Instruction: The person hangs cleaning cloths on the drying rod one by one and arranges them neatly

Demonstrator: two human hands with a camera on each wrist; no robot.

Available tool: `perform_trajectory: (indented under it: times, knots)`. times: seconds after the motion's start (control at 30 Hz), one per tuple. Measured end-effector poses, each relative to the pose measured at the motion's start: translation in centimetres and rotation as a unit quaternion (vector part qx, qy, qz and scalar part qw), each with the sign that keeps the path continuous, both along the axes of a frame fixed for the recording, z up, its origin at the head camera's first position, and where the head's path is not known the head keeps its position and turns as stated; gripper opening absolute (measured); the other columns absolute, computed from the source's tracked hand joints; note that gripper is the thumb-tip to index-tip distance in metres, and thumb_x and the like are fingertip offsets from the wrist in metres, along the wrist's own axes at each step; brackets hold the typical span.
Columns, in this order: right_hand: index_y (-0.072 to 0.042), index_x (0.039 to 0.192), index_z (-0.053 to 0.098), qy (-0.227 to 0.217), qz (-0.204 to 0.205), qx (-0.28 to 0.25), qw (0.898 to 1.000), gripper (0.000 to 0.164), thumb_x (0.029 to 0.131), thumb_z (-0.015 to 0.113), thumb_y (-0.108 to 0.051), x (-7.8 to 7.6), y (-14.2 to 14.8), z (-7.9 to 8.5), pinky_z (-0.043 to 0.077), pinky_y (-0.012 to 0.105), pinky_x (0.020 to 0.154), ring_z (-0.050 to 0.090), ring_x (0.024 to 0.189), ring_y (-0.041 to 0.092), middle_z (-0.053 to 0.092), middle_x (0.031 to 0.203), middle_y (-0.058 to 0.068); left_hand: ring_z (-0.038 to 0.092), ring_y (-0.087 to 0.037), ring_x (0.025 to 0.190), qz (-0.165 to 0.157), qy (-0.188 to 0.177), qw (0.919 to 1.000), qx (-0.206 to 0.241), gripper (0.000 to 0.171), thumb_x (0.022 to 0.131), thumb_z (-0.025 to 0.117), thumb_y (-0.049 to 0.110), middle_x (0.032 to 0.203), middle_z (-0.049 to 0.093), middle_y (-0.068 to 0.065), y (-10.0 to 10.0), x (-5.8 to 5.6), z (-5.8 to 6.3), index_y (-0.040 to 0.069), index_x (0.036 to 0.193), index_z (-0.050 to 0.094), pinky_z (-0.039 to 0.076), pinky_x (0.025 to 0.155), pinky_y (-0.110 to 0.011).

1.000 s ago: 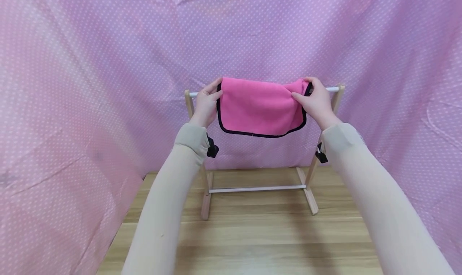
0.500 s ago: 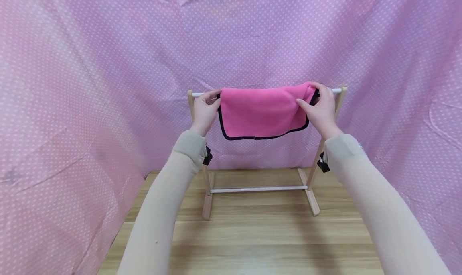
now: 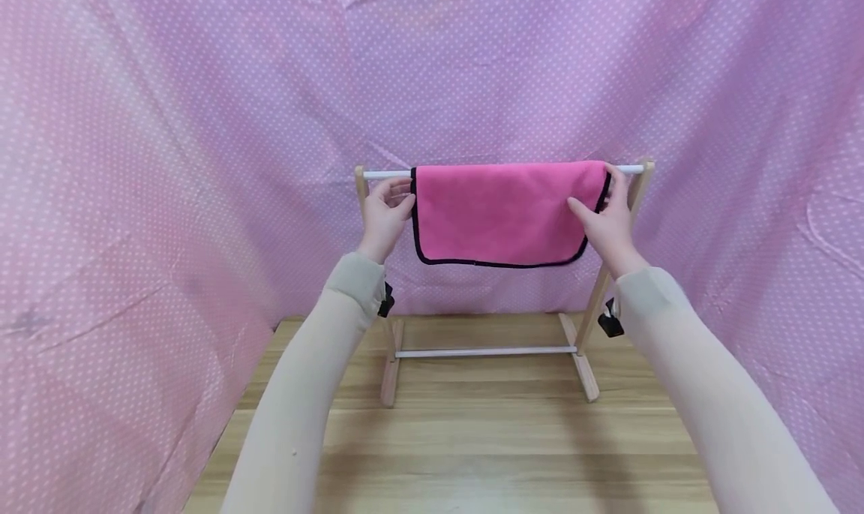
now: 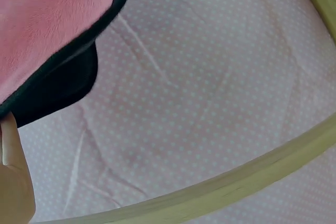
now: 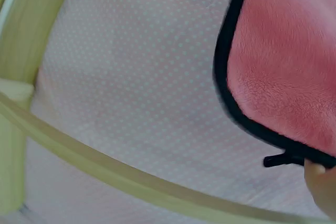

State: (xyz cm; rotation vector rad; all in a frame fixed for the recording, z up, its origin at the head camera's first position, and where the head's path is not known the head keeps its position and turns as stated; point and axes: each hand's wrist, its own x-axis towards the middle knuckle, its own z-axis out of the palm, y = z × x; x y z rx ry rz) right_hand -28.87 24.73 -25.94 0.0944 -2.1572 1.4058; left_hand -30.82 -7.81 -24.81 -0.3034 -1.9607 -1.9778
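A fluffy pink towel (image 3: pixel 499 214) with black trim hangs folded over the white top bar (image 3: pixel 385 174) of a wooden rack. At its left edge is my left hand (image 3: pixel 382 221), its thumb tip against the trim and its fingers reaching behind. My right hand (image 3: pixel 610 225) holds the right edge, with the thumb spread on the pink front and the fingers behind the trim. In the left wrist view, one finger (image 4: pixel 13 166) meets the towel's edge, where a dark flap (image 4: pixel 63 85) shows underneath. A small black loop (image 5: pixel 277 160) sticks out from the trim in the right wrist view.
The rack's wooden feet (image 3: pixel 586 375) stand on a wood-grain surface (image 3: pixel 486 446), joined by a lower white bar (image 3: pixel 486 352). Pink dotted fabric (image 3: pixel 486 71) encloses the back and sides. A black device (image 3: pixel 610 323) is strapped at the right wrist.
The towel has come down onto the bar and been drawn out flat, its right end moving right with my right hand. The crease at its upper right has smoothed. My left hand has lowered slightly.
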Motion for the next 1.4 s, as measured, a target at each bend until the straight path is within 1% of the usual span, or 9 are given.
perform_trajectory:
  times: [0.1, 0.2, 0.47, 0.7, 0.83, 1.0, 1.1, 1.2, 1.4]
  knots:
    - [-0.019, 0.149, 0.017, -0.01, 0.033, -0.006, 0.999, 0.074, 0.089, 0.059, -0.004, 0.0, 0.7, -0.5, 0.045, 0.013, 0.081, 0.047, 0.09, -0.001, 0.047, 0.107, 0.0, 0.06, -0.008, 0.084, -0.017, -0.002, 0.9999, 0.004, 0.034, 0.089, 0.056, -0.008, 0.114, 0.062, -0.016, 0.0, 0.1, -0.3, -0.001, 0.123, 0.055, 0.058, 0.077, -0.024]
    - [-0.016, 0.149, 0.021, -0.001, 0.039, -0.018, 0.999, 0.072, 0.088, 0.054, 0.004, 0.2, 1.1, -0.4, 0.047, 0.01, 0.076, 0.052, 0.083, -0.002, 0.05, 0.095, -0.004, 0.06, -0.008, 0.083, -0.024, 0.001, 0.9997, 0.003, 0.037, 0.088, 0.057, -0.009, 0.109, 0.062, -0.014, 0.0, 0.2, -0.4, -0.002, 0.124, 0.053, 0.058, 0.076, -0.023]
    - [-0.003, 0.134, 0.044, 0.014, 0.008, -0.063, 0.998, 0.048, 0.088, 0.055, 0.004, 0.4, 2.0, 1.4, 0.043, 0.008, 0.074, 0.049, 0.081, -0.003, 0.051, 0.09, -0.019, 0.06, -0.005, 0.079, 0.005, 0.012, 0.9999, -0.002, 0.03, 0.088, 0.059, -0.008, 0.106, 0.064, -0.016, -0.3, -0.1, -0.3, -0.007, 0.118, 0.058, 0.056, 0.069, -0.017]
    - [-0.005, 0.121, 0.056, 0.012, -0.006, -0.039, 0.999, 0.033, 0.089, 0.056, 0.001, 0.3, 2.1, 3.4, 0.044, 0.005, 0.072, 0.052, 0.079, -0.008, 0.054, 0.088, -0.022, 0.06, -0.003, 0.076, 0.025, 0.001, 0.999, 0.037, 0.029, 0.088, 0.059, -0.007, 0.092, 0.064, -0.001, -0.5, -0.5, 0.9, -0.007, 0.117, 0.061, 0.056, 0.069, -0.016]
    - [-0.005, 0.125, 0.055, 0.004, -0.012, -0.009, 1.0, 0.034, 0.091, 0.056, -0.004, 0.1, 1.7, 5.1, 0.046, 0.005, 0.072, 0.053, 0.08, -0.009, 0.063, 0.102, -0.01, 0.059, -0.005, 0.08, 0.046, 0.004, 0.9964, 0.07, 0.029, 0.089, 0.058, -0.005, 0.094, 0.063, 0.0, -0.6, -0.8, 1.7, -0.006, 0.119, 0.061, 0.054, 0.069, -0.015]
    - [-0.004, 0.133, 0.05, -0.032, -0.049, 0.06, 0.996, 0.041, 0.093, 0.056, -0.012, -0.1, 1.5, 6.4, 0.049, 0.012, 0.082, 0.058, 0.098, 0.007, 0.059, 0.131, 0.011, 0.061, -0.01, 0.085, 0.08, 0.02, 0.9955, 0.046, 0.027, 0.089, 0.06, -0.004, 0.102, 0.065, -0.01, -0.5, -0.7, 1.7, -0.003, 0.115, 0.063, 0.053, 0.069, -0.015]
    - [-0.003, 0.132, 0.051, -0.041, -0.08, 0.089, 0.992, 0.042, 0.092, 0.058, -0.015, -0.2, 1.5, 6.1, 0.05, 0.013, 0.08, 0.059, 0.098, 0.011, 0.059, 0.129, 0.014, 0.061, -0.01, 0.086, 0.084, 0.022, 0.9959, 0.026, 0.026, 0.088, 0.06, -0.004, 0.106, 0.065, -0.013, -0.4, -0.6, 1.1, -0.003, 0.114, 0.062, 0.054, 0.073, -0.016]
    - [0.0, 0.125, 0.053, -0.016, -0.104, 0.082, 0.991, 0.039, 0.09, 0.061, -0.015, -0.3, 1.4, 5.0, 0.048, 0.01, 0.073, 0.057, 0.085, 0.002, 0.06, 0.111, 0.007, 0.06, -0.008, 0.086, 0.08, 0.017, 0.9965, 0.016, 0.027, 0.088, 0.061, -0.003, 0.107, 0.064, -0.013, -0.4, -0.5, 0.5, -0.003, 0.115, 0.06, 0.055, 0.08, -0.019]
    - [0.003, 0.119, 0.05, 0.016, -0.078, 0.023, 0.997, 0.037, 0.087, 0.064, -0.011, -0.1, 1.4, 1.7, 0.048, 0.008, 0.078, 0.048, 0.077, -0.01, 0.05, 0.091, -0.01, 0.06, -0.013, 0.089, 0.062, 0.018, 0.9975, -0.029, 0.032, 0.085, 0.065, -0.003, 0.11, 0.063, -0.02, -0.8, -0.5, -1.1, -0.005, 0.116, 0.058, 0.054, 0.088, -0.024]
